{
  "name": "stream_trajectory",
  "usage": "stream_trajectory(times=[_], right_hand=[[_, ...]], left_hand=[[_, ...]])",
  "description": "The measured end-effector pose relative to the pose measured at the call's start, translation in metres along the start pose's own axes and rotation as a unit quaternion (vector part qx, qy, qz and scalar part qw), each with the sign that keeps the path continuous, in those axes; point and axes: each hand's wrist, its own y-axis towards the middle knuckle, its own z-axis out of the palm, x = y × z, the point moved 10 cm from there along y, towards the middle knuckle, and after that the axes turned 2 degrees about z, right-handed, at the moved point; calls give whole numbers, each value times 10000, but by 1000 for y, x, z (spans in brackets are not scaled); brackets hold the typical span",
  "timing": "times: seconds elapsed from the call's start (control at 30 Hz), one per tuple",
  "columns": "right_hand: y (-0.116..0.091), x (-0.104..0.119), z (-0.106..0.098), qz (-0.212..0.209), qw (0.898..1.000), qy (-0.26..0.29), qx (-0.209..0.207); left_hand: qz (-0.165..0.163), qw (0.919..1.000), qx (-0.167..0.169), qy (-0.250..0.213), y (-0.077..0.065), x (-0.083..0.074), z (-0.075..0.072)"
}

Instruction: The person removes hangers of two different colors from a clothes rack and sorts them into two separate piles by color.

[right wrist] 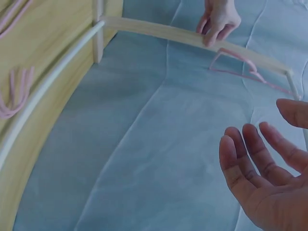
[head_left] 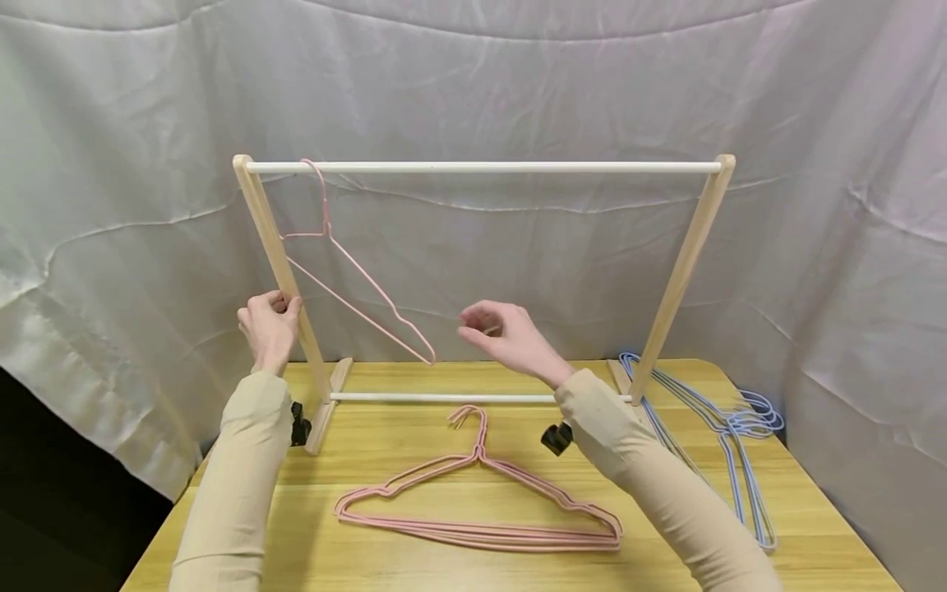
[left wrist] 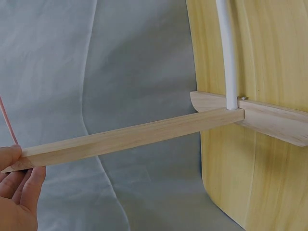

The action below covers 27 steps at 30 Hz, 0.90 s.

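A pink hanger (head_left: pixel 377 288) hangs by its hook from the white top bar of a wooden clothes rack (head_left: pixel 484 167), close to the left end. My left hand (head_left: pixel 270 329) grips the rack's left wooden post (left wrist: pixel 125 139), thumb on one side and fingers on the other. Whether that hand also touches the hanger, I cannot tell. In mid-air right of the hanger is my right hand (head_left: pixel 518 341), its fingers loosely bent around nothing; the right wrist view shows its bare palm (right wrist: pixel 274 202). Below lies a stack of pink hangers (head_left: pixel 481 534) on the table, hooks toward the rack.
Several blue hangers (head_left: pixel 728 423) lie at the table's right side, partly behind the right post (head_left: pixel 684 263). A white lower bar (head_left: pixel 444 398) joins the rack's feet. Grey cloth (head_left: pixel 473 90) hangs behind the wooden table (head_left: pixel 311 543).
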Motion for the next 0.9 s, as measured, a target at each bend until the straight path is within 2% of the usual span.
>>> stream_trajectory(times=[0.2,0.47,0.9], right_hand=[[23,18,8,39,9999,51,-147],[47,28,30,337,9992,210,-76],[65,27,61,656,9977,158,-72]], left_hand=[[34,10000,-53,70,1,0,-1],[55,10000,-2,70,0,0,0],[57,9999,-31,83,0,-1,-1]])
